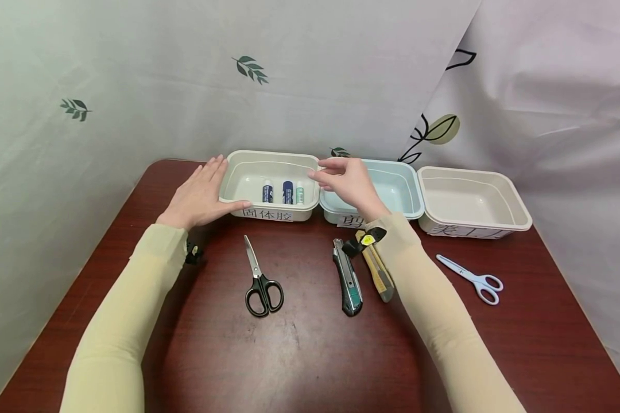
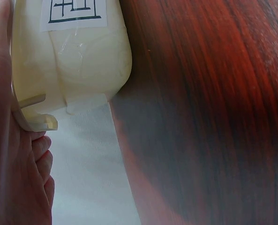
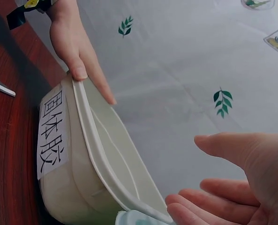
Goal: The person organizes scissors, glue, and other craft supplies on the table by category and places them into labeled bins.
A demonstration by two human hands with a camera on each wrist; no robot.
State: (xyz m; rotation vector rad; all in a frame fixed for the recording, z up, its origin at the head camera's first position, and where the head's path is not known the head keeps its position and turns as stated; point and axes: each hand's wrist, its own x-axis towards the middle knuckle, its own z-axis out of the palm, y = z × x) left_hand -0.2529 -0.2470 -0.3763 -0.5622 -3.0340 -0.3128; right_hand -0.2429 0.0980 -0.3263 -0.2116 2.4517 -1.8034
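Observation:
In the head view, my left hand (image 1: 198, 192) rests on the left corner of a cream bin (image 1: 237, 211), its thumb along the front rim and its fingers straight at the side. Three glue sticks lie in that bin: a blue-and-white glue stick (image 1: 267, 193), a dark blue glue stick (image 1: 287, 193) and a green-and-white glue stick (image 1: 299, 194). Over the bin's right end hovers my right hand (image 1: 348, 183), holding nothing. The right wrist view shows that hand's thumb and fingers (image 3: 223, 199) apart. In the left wrist view my left palm (image 2: 12, 187) lies along the bin's side.
A light blue bin (image 1: 415, 198) and a beige bin (image 1: 522, 221) continue the row, all three labelled. In front lie black-handled scissors (image 1: 260, 287), a black-and-green utility knife (image 1: 348, 281), a yellow utility knife (image 1: 378, 272) and light blue scissors (image 1: 472, 278) on the table (image 1: 212, 355).

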